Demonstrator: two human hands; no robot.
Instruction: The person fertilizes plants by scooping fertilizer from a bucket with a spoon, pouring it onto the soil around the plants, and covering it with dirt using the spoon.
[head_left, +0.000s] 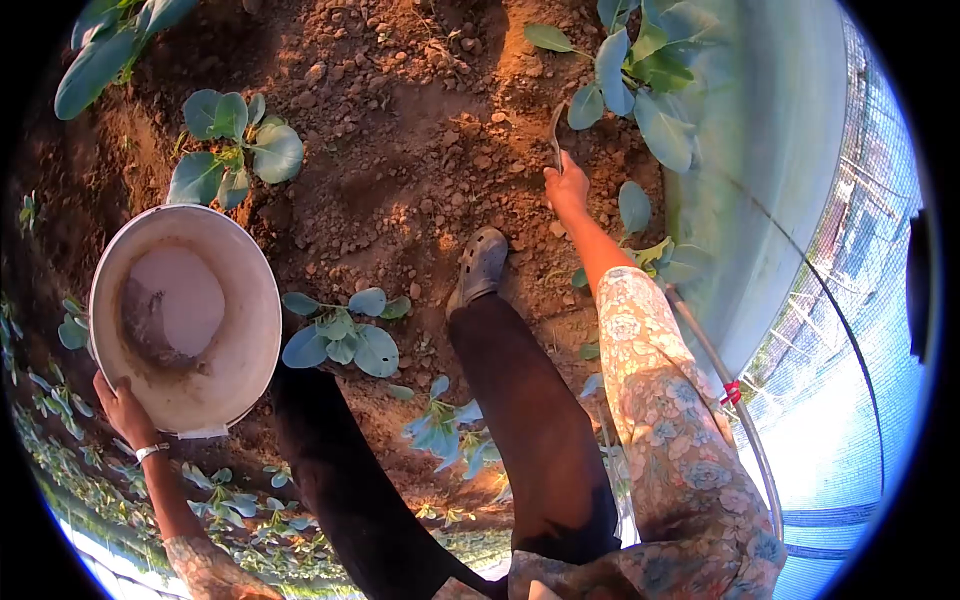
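My left hand (127, 412) grips the lower left edge of a white bucket (250, 290). Some whitish material (180, 300) lies at the bottom of the bucket, with a greyish patch on one side. Held in my right hand (567, 187) is a slim, curved metal spoon (556, 140), its far end close to the soil. Just right of the spoon grows a broad-leaved cabbage-like plant (640, 80). Another young plant (235, 150) stands right above the bucket rim.
Crumbly brown soil (400, 150) runs between the plants. My shoe (482, 262) rests on it, beside a small plant (343, 335). Along the right stand pale plastic sheeting (780, 150), a curved pole (745, 420) with a red tie, and blue netting (890, 250). More seedlings grow at lower left.
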